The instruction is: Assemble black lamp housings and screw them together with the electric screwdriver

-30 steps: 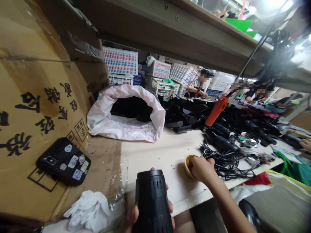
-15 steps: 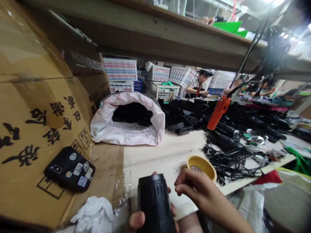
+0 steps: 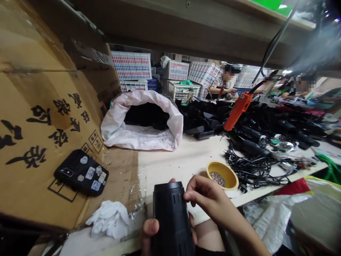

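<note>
A black cylindrical plastic housing with short slots near its top (image 3: 172,217) stands nearly upright at the bottom middle. My left hand (image 3: 150,231) is wrapped round it, thumb on the left side and fingertips showing on the right. Beside the housing's upper right edge is my right hand (image 3: 204,193), its thumb and forefinger pinched together. Whatever lies between those fingertips is too small or hidden to make out. Just behind the right hand, a yellow bowl (image 3: 231,177) holds many small metal screws (image 3: 217,179).
An orange electric screwdriver (image 3: 238,112) hangs over the bench. Black cables (image 3: 255,174) and black parts heap up at right. A white sack (image 3: 141,140) of dark items stands behind. At left are a cardboard box (image 3: 53,117), a phone (image 3: 82,172) and white gloves or cloth (image 3: 109,218). Other people work beyond.
My right hand has moved left, up to the housing's upper edge, with thumb and forefinger still pinched. My left hand keeps its hold. The camera view has shifted a little.
</note>
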Action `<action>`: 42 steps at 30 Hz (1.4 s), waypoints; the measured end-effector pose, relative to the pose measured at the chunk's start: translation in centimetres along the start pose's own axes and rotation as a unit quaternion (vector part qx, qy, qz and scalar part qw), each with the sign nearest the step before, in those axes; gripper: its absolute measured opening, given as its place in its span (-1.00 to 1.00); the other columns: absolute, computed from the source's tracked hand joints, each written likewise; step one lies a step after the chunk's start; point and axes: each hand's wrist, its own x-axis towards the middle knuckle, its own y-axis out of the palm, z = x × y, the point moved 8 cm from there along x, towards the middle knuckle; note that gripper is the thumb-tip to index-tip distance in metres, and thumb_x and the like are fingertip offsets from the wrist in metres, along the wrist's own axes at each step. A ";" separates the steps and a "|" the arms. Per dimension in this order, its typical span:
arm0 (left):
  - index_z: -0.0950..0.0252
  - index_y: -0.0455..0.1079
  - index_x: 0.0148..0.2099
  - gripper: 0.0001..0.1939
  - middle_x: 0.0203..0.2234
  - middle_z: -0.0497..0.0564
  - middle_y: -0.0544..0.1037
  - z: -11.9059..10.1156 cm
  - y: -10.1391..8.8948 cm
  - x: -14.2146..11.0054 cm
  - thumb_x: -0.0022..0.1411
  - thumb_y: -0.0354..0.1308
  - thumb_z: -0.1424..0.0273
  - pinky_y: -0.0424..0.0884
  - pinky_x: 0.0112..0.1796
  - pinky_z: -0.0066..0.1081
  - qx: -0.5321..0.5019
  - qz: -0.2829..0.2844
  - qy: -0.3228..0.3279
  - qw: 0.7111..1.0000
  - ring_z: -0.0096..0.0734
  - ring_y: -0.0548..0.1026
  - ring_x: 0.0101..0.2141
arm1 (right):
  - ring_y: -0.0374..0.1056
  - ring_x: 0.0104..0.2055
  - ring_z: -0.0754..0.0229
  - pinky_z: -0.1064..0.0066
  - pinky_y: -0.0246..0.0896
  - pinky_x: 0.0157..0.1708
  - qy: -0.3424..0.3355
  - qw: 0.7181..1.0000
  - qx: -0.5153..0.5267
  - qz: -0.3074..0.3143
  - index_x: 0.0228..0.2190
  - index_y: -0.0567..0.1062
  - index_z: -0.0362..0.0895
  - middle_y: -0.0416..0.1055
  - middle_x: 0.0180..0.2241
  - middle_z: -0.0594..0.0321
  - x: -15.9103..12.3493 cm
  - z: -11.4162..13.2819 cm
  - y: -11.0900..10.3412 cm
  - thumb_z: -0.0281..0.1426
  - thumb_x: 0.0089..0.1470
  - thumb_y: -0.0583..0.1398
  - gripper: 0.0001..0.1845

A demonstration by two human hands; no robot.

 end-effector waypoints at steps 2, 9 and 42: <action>0.28 0.33 0.16 -0.31 -0.19 0.15 0.58 0.0 0.3 -0.1 0.02 0.27 0.08 0.41 -0.38 -0.49 -0.003 0.010 -0.007 1.000 -0.24 0.59 -0.27 | 0.19 -0.47 0.32 0.46 0.07 -0.44 0.013 0.999 0.031 0.005 -0.53 0.37 -0.16 0.28 -0.55 0.38 0.2 -0.2 0.3 -0.19 -0.01 0.35 -0.64; 0.27 0.40 0.10 -0.33 -0.15 0.15 0.55 -0.2 0.5 -0.4 -0.04 0.34 0.09 0.41 -0.29 -0.45 0.000 0.095 -0.061 0.994 -0.23 0.56 -0.23 | 0.12 -0.50 0.34 0.48 -0.01 -0.48 0.044 0.991 0.120 0.028 -0.50 0.25 -0.10 0.19 -0.55 0.46 1.2 -3.0 1.3 -0.03 -0.32 0.47 -0.39; 0.19 0.52 0.03 -0.57 -0.01 0.22 0.56 -1.7 -1.3 0.3 0.08 0.32 0.27 0.53 -0.18 -0.10 -0.042 -0.144 0.086 0.985 0.01 0.57 -0.15 | 0.33 -0.39 0.17 0.38 0.17 -0.37 0.077 0.882 -0.442 -0.148 -0.50 0.40 -0.15 0.44 -0.47 0.20 1.1 -3.1 -13.2 -0.46 0.06 0.19 -0.88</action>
